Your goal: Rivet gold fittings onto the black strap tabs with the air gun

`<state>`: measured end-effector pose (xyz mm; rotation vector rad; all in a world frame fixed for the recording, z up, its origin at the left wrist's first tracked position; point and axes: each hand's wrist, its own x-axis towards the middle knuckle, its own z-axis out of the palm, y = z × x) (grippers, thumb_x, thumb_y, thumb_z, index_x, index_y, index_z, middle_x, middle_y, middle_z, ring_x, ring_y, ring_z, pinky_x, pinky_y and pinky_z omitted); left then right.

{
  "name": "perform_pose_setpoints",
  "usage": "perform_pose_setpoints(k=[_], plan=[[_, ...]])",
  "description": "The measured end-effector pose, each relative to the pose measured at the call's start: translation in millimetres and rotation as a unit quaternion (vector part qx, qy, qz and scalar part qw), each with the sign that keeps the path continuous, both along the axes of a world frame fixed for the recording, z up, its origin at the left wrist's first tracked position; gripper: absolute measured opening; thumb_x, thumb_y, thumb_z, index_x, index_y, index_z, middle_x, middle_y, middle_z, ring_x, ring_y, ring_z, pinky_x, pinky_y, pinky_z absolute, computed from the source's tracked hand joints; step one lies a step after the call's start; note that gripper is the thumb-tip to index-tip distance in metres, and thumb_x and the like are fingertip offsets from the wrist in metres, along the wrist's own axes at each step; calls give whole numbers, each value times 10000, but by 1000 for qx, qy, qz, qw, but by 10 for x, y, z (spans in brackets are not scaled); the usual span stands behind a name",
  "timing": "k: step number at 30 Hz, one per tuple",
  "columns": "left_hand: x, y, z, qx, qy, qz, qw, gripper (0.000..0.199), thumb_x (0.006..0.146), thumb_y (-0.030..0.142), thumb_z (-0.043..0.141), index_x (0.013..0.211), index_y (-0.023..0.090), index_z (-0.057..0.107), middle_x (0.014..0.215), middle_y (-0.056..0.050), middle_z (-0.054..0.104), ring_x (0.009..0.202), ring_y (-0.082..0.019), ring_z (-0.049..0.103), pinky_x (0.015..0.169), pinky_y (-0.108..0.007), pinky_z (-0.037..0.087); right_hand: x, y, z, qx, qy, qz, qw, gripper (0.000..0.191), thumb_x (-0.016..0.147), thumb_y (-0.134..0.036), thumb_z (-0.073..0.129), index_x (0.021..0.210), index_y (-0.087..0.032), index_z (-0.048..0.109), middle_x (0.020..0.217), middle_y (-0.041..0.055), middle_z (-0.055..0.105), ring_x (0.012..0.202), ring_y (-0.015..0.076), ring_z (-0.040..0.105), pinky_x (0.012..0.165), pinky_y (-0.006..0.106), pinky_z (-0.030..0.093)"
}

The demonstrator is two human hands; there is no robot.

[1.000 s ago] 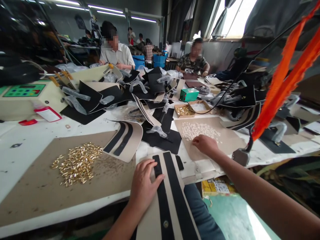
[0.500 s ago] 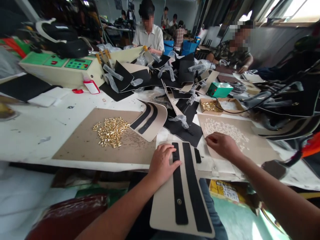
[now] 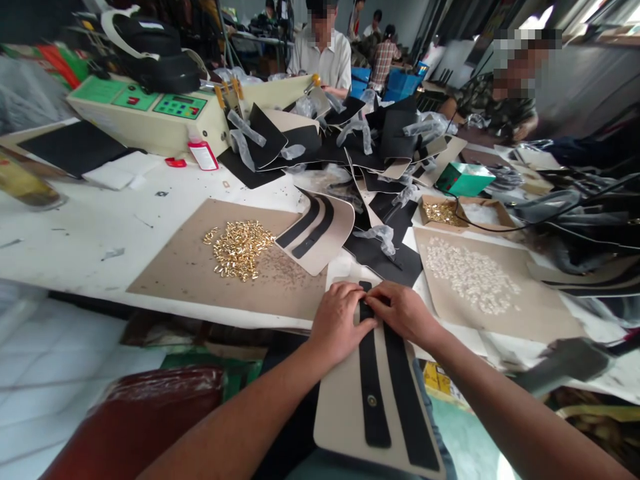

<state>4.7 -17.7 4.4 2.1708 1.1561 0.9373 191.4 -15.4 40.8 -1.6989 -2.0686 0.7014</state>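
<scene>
A beige panel with two black strips [image 3: 345,407] slopes from the table edge down over my lap. Near the lower end of its left strip sits a small round metal snap [image 3: 371,401]. My left hand [image 3: 340,320] holds the panel's upper part, with thumb and fingers closed about the left strip. Touching the same strip near its top, my right hand [image 3: 403,312] has its fingertips pinched together beside my left fingers. Whatever lies in that pinch is too small or hidden to make out.
Small gold metal pieces [image 3: 243,248] lie heaped on brown board at left; small whitish pieces [image 3: 473,277] spread at right. Behind are another striped panel [image 3: 325,243], piled black panels [image 3: 300,148], a green box [image 3: 465,179] and a red-and-white bottle [image 3: 203,155]. Other people sit across.
My right hand has moved left from the edge of the whitish pieces to the top of the panel's left strip, meeting my left hand. The view has shifted slightly.
</scene>
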Motion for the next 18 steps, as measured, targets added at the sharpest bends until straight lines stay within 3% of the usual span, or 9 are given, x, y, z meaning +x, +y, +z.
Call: perform_pose_setpoints(k=[7, 11, 14, 16, 18], plan=[[2, 4, -8, -1, 2, 0, 1000, 506, 750, 256, 902, 1186, 217, 649, 1243, -101, 678, 1234, -337, 584, 1074, -530, 519, -113, 49, 32, -54, -31, -88, 994, 172, 891, -320, 627, 795, -232, 739, 747, -3, 714, 686, 176, 632, 640, 282, 414], [6, -8, -32, 8, -5, 8, 1000, 528, 742, 256, 910, 1200, 219, 649, 1242, -89, 681, 1233, -331, 586, 1076, -520, 513, -80, -39, 41, -23, 50, -103, 993, 180, 905, -355, 631, 858, -221, 742, 814, 16, 738, 751, 192, 668, 697, 295, 470], [10, -10, -46, 13, -2, 8, 1000, 540, 745, 275, 914, 1211, 218, 647, 1256, -83, 681, 1233, -328, 586, 1079, -513, 506, 53, -369, 111, 23, 162, -170, 972, 295, 927, -463, 638, 1026, -204, 739, 934, 53, 764, 830, 218, 706, 764, 323, 534], [10, -8, -50, 14, 5, 7, 1000, 531, 751, 278, 912, 1208, 214, 649, 1258, -81, 684, 1225, -323, 586, 1076, -508, 505, 199, -725, 192, 62, 171, -266, 947, 399, 897, -552, 676, 1075, -200, 734, 947, 74, 767, 832, 247, 722, 787, 365, 562], [8, -4, -47, 16, 7, 4, 1000, 514, 760, 270, 905, 1202, 215, 650, 1255, -80, 687, 1222, -317, 584, 1073, -505, 503, 387, -1127, 275, 115, 133, -395, 902, 483, 843, -616, 720, 1089, -200, 735, 957, 98, 771, 864, 298, 735, 841, 440, 581]])
